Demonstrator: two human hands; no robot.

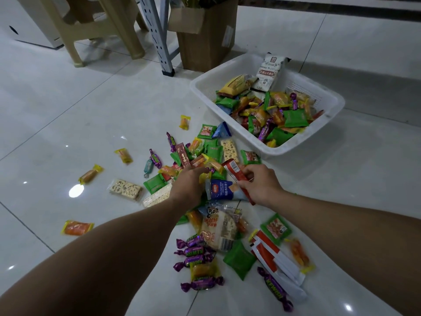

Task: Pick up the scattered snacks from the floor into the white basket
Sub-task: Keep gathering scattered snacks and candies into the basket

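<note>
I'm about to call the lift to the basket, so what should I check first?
1. Right hand hold on the long red snack packet: ok, fingers curl round it.
2. Left hand hold: cannot tell, its fingertips are buried in the snack pile.
3. Blue soda cracker packet between the hands: cannot tell whether either hand holds it.
4. White plastic basket: ok, upright and open, with room at its far side.
5. Way to the basket: ok, only a flat green packet lies between.
6. Floor cleared: not ok, purple twist-wrapped candies and many others lie scattered.
</note>
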